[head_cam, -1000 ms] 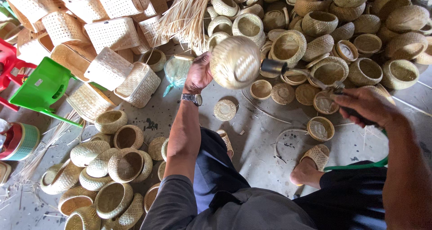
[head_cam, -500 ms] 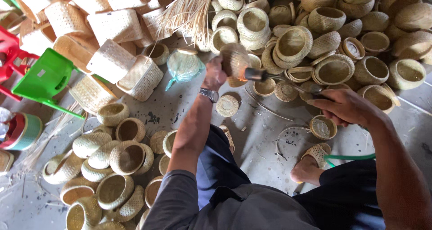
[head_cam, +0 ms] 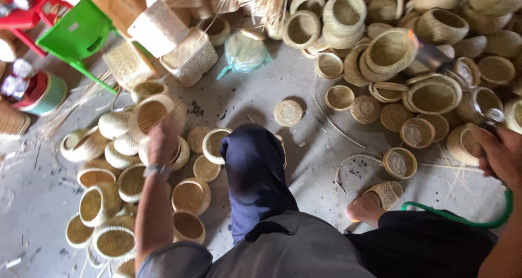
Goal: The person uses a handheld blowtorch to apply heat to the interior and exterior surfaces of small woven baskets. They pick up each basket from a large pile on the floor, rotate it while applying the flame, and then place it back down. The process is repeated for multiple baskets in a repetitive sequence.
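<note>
While left hand (head_cam: 162, 142) grips woven basket (head_cam: 154, 115) (blurred), mouth facing camera

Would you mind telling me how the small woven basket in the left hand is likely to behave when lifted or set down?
The small woven basket is probably light: the left hand lifts it alone. Its woven walls look fairly stiff, since it keeps a round, open shape. Being round, it may roll if laid on its side among the pile of baskets on the concrete floor.
</note>
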